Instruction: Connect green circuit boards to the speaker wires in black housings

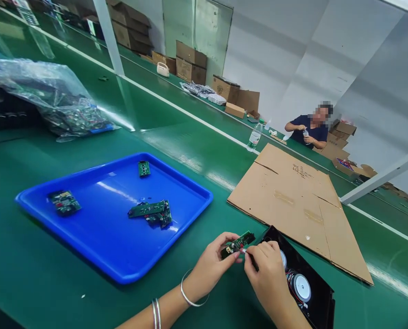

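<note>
My left hand [212, 265] is closed around the edges of a green circuit board [237, 244], holding it tilted above the table. Close against the board, my right hand [267, 269] pinches a small white plug [243, 250], its fingertips near the board's lower edge. Whether the plug touches the board I cannot tell. Under and beside my right hand lies an open black speaker housing [314, 292] with round white-backed speakers [300, 288] and thin red and dark wires. My right hand hides part of the housing.
A blue tray [121, 278] at left holds several circuit boards [149, 211]. A flat cardboard sheet [293, 196] lies behind the housing. Plastic-bagged boards [67, 100] sit back left. Beyond stand a water bottle [255, 135], cartons [191, 64] and a seated person [308, 130] holding a bottle.
</note>
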{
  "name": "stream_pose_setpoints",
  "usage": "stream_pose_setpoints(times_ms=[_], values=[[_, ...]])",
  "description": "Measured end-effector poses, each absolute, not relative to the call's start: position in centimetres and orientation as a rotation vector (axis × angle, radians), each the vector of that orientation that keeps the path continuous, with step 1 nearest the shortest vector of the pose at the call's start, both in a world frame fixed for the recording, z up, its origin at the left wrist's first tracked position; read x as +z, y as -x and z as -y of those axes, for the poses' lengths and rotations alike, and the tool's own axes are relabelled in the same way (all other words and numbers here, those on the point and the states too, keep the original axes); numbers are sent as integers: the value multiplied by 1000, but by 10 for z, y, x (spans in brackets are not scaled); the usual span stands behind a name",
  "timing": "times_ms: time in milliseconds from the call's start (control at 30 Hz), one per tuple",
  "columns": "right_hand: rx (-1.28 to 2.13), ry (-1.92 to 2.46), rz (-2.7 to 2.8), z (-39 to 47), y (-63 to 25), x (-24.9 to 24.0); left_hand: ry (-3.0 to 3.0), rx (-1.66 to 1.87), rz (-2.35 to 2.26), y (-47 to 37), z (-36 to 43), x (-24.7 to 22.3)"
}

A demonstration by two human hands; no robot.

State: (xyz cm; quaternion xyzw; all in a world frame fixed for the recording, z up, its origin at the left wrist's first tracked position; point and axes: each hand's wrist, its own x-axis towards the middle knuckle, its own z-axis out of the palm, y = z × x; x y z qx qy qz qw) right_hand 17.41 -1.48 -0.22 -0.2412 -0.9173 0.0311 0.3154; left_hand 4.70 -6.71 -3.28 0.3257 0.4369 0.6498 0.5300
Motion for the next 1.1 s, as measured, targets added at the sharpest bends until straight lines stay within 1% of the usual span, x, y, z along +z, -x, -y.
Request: stream_pose_setpoints(times_ms=[167,400,567,867,1100], values=[[22,647,2396,15,-171,-5,-795,1527,-1020,-50,73,-26],[-4,633,2343,18,-173,-4,-473,1542,-734,-48,69,-28],[-74,634,2350,17,-172,-5,-443,1463,-605,-45,72,-20],[-84,552,2312,19,-172,-2,-359,1434,-497,-45,73,-24],[-107,509,2347,18,-173,0,-381,1432,-522,-46,74,-22]])
